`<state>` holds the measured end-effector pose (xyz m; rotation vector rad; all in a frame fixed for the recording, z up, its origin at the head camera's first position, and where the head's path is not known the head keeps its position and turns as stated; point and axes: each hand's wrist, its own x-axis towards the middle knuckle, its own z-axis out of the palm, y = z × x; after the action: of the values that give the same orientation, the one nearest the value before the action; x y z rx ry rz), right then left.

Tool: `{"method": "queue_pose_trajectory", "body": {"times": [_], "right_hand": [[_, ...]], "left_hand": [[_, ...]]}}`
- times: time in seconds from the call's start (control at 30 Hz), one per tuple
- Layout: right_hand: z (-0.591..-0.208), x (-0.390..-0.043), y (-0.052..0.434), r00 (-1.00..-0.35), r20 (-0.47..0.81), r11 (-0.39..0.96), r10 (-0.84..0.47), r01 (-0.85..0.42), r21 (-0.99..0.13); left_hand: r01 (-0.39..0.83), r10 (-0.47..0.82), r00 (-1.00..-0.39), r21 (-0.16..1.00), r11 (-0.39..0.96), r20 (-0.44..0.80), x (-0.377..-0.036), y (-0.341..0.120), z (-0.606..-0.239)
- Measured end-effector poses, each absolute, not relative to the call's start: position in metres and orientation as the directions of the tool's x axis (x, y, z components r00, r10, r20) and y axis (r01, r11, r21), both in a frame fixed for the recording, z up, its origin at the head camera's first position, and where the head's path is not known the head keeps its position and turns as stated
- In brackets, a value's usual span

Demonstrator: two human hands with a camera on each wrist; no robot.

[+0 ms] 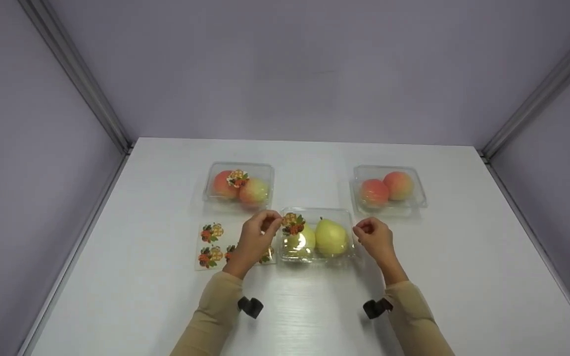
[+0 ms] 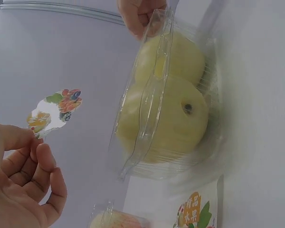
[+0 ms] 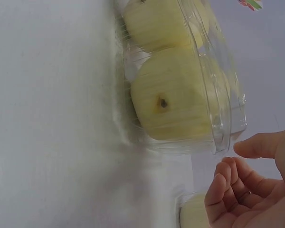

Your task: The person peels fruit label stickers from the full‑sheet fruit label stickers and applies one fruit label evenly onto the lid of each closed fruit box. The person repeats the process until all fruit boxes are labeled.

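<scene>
Plastic below, a thin sticker (image 1: 293,224) pinched above it

Near the middle of the white bench (image 1: 314,316), a clear box (image 1: 317,260) holds two pears (image 1: 331,238). The sticker is held over the 10 o'clock corner of the lid (image 1: 314,213), apart from the plastic in the left wrist view. The left hand (image 1: 258,235), at the box's 9 o'clock, has its grip closed to a pinch: thumb and forefinger meet on one edge of the sticker, the rest of it free. At 3 o'clock the right hand (image 1: 376,240) has a loosely curled grip, thumb a little off the fingertips and nothing seen between them, just beside the lid's corner; whether it touches I cannot tell.

The sticker should be next to weightless and floppy, its face slick and its back probably tacky, so it could fold or cling to a finger. An outer edge is the best hold, with little skin on the back. The box looks thin and springy, smooth enough to slip; steady it by the lid's stiffer edge at 3 o'clock, since pressing the top may buckle it.

At 9 o'clock lies the sheet (image 1: 231,233), partly hidden by the left hand. Farther off are a fruit box (image 1: 265,170) with a twin sticker (image 1: 238,178) at 10 o'clock, and another fruit box (image 1: 361,173) at 2 o'clock.
</scene>
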<state>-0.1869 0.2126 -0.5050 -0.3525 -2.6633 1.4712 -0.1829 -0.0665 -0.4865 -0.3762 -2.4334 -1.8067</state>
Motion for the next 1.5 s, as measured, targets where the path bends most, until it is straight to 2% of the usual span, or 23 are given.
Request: {"method": "queue_pose_trajectory", "body": {"times": [0.53,0.77,1.5], "right_hand": [[-0.513,-0.189,0.219,-0.933,-0.324,0.307,0.155,0.357,-0.882],[-0.512,-0.189,0.218,-0.928,-0.340,0.317,0.149,0.371,-0.873],[-0.512,-0.188,0.213,-0.927,-0.329,0.305,0.182,0.371,-0.877]], "left_hand": [[0.203,0.256,-0.958,0.939,0.279,0.131,-0.191,-0.059,-0.481],[0.153,0.263,-0.961,0.951,0.268,0.081,-0.195,-0.053,-0.479],[0.177,0.366,-0.929,0.940,0.291,0.061,-0.206,-0.037,-0.479]]}}
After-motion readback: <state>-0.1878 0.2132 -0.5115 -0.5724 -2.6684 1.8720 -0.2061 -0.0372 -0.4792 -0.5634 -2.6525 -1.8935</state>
